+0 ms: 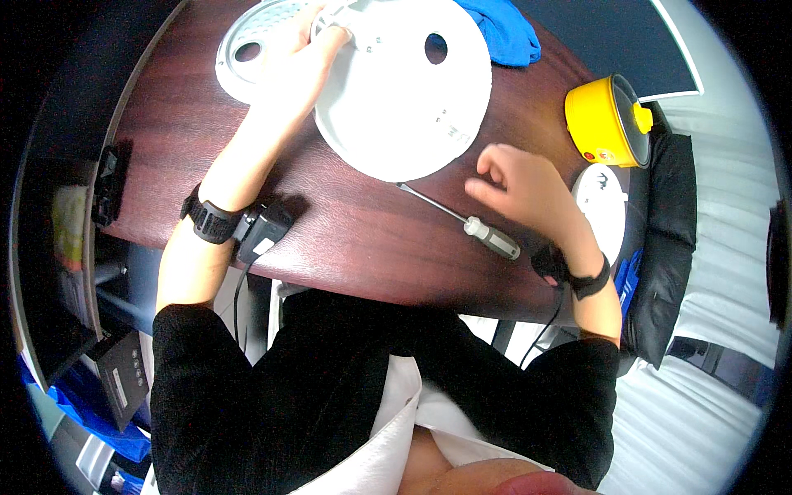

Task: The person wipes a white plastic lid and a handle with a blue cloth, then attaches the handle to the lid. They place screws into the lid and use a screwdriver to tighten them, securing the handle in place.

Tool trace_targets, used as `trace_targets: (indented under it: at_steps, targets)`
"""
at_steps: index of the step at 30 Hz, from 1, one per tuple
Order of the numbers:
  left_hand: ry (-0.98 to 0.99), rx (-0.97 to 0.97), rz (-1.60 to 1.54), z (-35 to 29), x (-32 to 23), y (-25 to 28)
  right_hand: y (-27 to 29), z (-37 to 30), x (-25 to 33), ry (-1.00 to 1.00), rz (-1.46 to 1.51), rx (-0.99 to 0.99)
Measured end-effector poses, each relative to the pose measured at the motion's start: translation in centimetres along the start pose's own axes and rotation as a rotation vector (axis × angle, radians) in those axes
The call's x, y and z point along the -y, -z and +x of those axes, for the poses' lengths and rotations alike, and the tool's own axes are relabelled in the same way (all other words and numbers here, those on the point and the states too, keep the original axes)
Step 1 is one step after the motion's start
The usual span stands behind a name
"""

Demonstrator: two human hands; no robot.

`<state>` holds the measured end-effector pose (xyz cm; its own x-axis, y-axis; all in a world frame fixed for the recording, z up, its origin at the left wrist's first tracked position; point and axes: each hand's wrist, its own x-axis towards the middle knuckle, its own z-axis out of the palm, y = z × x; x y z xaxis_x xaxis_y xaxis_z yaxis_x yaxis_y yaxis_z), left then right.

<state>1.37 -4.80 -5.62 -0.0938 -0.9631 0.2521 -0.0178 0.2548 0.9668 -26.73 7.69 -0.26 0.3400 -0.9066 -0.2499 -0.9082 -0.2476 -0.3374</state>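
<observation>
My left hand (309, 62) reaches to the far side of the table and is closed on the rim of a large white plastic disc (396, 107). The disc has a dark oval hole and small fittings on its face. Under and beside that hand lies a second white round part (233, 73) with perforations and a hole; my hand covers some of it. Slightly blurred, my right hand (524, 188) hovers right of the disc, fingers loosely curled, thumb apart, nothing visible in it. Just below it, a screwdriver (492, 238) with a pale grey handle lies on the table, its tip near the disc's edge.
A yellow electric pot (598, 124) with a lid lies at the right, above a white oval object (601, 210). Blue cloth (505, 35) sits at the far edge. Cabled black devices hang at both wrists. A black cushion (667, 239) borders the table's right side.
</observation>
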Motion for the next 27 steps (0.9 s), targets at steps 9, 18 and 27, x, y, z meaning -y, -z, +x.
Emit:
trace_targets:
  at_steps: [9,18,27]
  targets:
    - [0.006,-0.079,0.083,0.1,0.9,0.2,-2.7,-4.8,0.6,0.069,-0.058,-0.05]
    - [-0.117,-0.025,0.115,-0.3,-0.6,-0.3,-4.1,-6.0,0.7,0.074,0.026,0.17]
    - [-0.134,-0.054,0.185,-0.9,-1.4,-0.4,4.0,-1.8,3.0,0.046,0.348,-0.04]
